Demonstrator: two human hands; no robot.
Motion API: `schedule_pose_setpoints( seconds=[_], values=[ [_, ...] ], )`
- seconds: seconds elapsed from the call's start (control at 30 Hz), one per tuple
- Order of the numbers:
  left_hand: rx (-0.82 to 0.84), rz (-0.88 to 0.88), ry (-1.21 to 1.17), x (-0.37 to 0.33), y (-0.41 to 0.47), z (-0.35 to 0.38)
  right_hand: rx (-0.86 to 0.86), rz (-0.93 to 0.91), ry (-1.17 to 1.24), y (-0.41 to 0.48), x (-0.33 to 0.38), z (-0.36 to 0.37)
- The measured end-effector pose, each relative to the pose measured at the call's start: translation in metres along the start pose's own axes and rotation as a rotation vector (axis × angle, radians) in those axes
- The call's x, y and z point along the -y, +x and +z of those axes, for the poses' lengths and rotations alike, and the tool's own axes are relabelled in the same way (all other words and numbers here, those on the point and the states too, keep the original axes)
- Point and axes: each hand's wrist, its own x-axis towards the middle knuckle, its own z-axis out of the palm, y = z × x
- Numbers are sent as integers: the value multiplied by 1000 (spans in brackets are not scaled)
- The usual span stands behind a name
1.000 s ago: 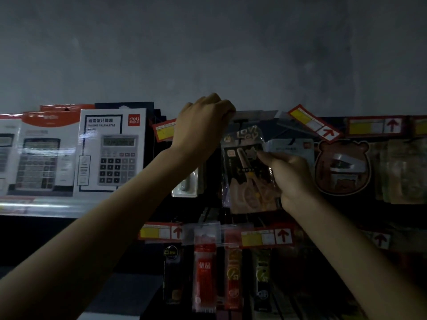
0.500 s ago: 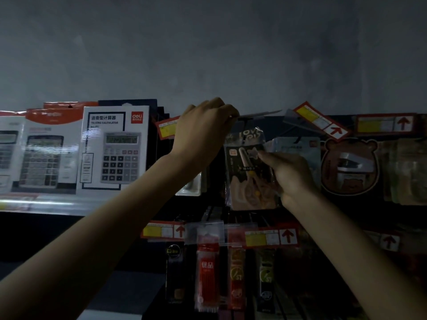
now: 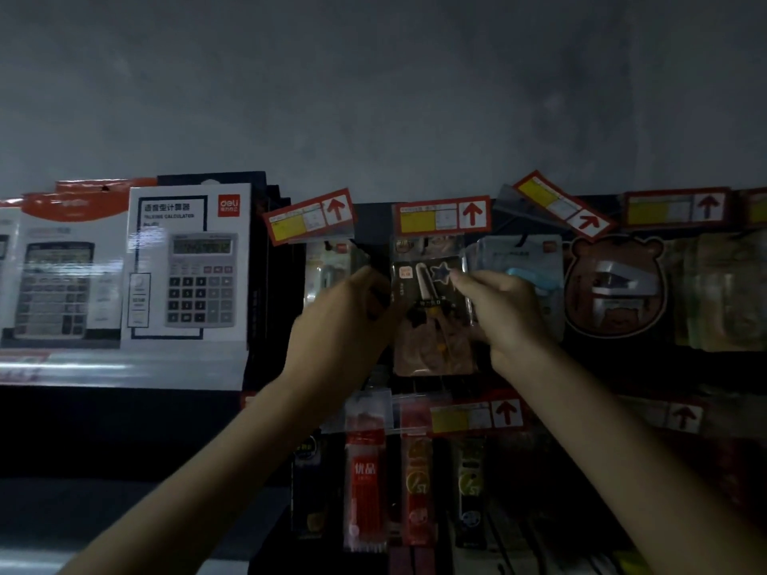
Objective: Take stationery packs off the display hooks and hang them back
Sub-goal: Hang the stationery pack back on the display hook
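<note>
Very dim here, the whole view underexposed and grainy. Faint glare streaks across the calculator boxes (image 3: 186, 263) on the left. The bottom of the view sinks into near-black.

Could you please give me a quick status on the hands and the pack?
Left hand, right hand both pinching the star-printed stationery pack by its sides. Pack top behind the price tag; hook hidden, hang unconfirmed. Blue pack close on right.
</note>
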Motion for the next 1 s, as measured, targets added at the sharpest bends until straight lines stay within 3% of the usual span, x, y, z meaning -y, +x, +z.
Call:
schedule_pose_setpoints(
  seconds=[0.13, 0.4, 0.7, 1.0],
  values=[
    [252, -209, -268, 14, -18, 16, -20, 1, -32, 1, 0, 2],
    [262, -362, -583, 11, -25, 20, 38, -58, -192, -12, -4, -5],
    [204, -374, -558, 17, -26, 27, 68, -304, -728, -53, -20, -27],
    [128, -408, -343, 22, -13, 50, 166, -121, -651, -31, -34, -25]
  ],
)
